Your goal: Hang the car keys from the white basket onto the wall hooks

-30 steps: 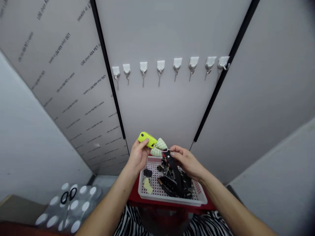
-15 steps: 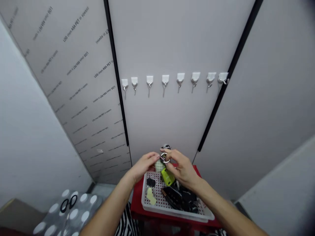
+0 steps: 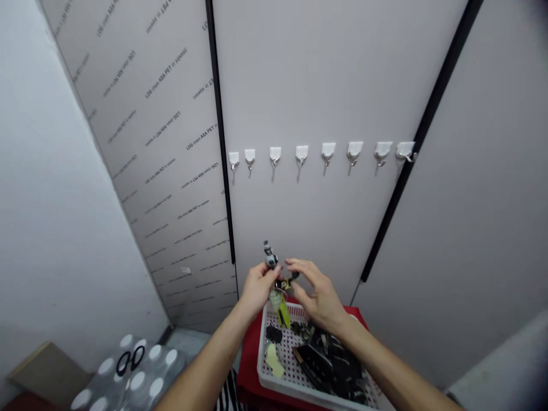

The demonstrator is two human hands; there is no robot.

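My left hand (image 3: 258, 287) pinches a keychain (image 3: 277, 285) at its top, and a small metal clip sticks up above my fingers. A pale checked charm and a yellow-green key fob (image 3: 283, 312) dangle below it. Just to the right, my right hand (image 3: 315, 291) hovers with fingers curved and apart, its fingertips next to the ring. Both hands are above the far end of a white perforated basket (image 3: 299, 383) that holds several dark keys and fobs.
The basket rests on a red stand (image 3: 248, 371). A row of several white adhesive hooks (image 3: 302, 154) runs across the grey wall panel above. A dotted grey cushion with black scissors (image 3: 131, 359) lies at the lower left.
My left hand has taken the keychain at the top while my right hand let go and opened. The fob now hangs down. The view has tilted up and shifted left.
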